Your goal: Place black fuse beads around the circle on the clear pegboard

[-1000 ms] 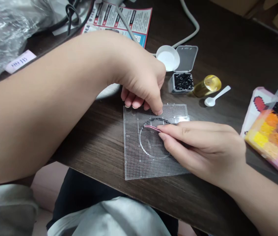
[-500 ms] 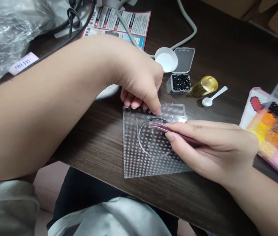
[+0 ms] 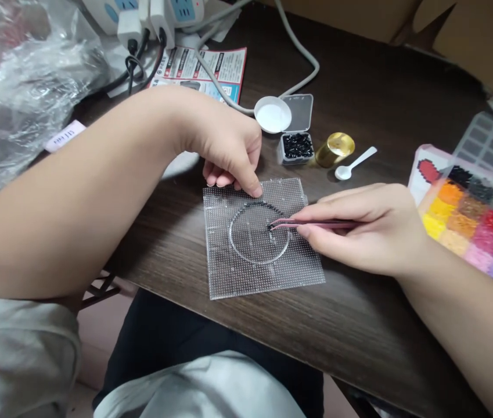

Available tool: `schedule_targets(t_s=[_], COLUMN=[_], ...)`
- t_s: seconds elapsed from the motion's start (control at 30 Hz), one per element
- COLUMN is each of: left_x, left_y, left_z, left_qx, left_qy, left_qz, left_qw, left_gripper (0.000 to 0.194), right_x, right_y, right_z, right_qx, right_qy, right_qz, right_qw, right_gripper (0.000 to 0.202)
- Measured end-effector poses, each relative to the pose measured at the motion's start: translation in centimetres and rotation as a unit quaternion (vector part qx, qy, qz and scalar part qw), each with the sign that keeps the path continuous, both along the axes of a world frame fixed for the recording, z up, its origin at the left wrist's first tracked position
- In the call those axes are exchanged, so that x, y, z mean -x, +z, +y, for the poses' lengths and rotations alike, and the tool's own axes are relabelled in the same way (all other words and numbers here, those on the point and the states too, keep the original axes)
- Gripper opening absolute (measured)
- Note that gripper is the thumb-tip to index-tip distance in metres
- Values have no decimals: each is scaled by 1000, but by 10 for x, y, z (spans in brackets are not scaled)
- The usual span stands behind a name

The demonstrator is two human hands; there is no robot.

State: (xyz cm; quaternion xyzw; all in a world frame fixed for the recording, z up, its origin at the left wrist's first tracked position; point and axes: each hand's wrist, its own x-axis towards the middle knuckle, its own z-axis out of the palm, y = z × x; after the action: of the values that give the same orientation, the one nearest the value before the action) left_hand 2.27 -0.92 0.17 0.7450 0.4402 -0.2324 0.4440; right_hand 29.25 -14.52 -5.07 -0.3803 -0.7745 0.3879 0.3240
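Note:
A clear square pegboard (image 3: 220, 273) lies on the dark wooden table, marked by a thin ring (image 3: 234, 249) with small black beads (image 3: 258, 204) along its upper arc. My left hand (image 3: 233, 148) steadies the board's far edge, thumb pressed on top and fingers curled beside it. Between the thumb and fingers of my right hand (image 3: 359, 229) are pink tweezers (image 3: 316, 223). Their tips point left, inside the ring near its right side, at a small dark spot that looks like a bead. Behind the board stands a small clear box of black beads (image 3: 297, 146), its lid raised.
A white round dish (image 3: 273, 115), a gold cylinder (image 3: 333, 150) and a small white spoon (image 3: 351, 167) stand beyond the board. To the right sits a tray of coloured beads (image 3: 472, 223). Cables (image 3: 302, 75), a leaflet (image 3: 202, 65) and clear plastic wrap (image 3: 24, 87) are behind my left arm.
The view has shifted, showing power plugs at the top. On the board, the tweezer tips have moved right and slightly nearer me, and look closer together. My left hand keeps its place at the edge.

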Motion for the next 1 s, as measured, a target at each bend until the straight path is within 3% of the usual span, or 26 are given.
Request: schedule_targets(t_s=[0.2, 0.33, 0.7, 1.0], left_x=[2, 0, 1, 0], left_y=[3, 1, 2, 7], left_z=[-2, -1, -2, -6], left_qx=[8, 10, 12, -1], left_qy=[4, -2, 1, 2], left_qz=[-3, 2, 0, 20], left_qw=[1000, 1000, 1000, 1000], left_gripper=[52, 51, 50, 46], right_x=[6, 5, 7, -14], right_y=[-1, -2, 0, 10], right_z=[2, 1, 1, 21], right_qx=[2, -12, -17, 55], right_qy=[73, 85, 88, 19], right_qz=[7, 2, 7, 0], right_qw=[997, 996, 996, 998], right_gripper=[24, 25, 27, 19])
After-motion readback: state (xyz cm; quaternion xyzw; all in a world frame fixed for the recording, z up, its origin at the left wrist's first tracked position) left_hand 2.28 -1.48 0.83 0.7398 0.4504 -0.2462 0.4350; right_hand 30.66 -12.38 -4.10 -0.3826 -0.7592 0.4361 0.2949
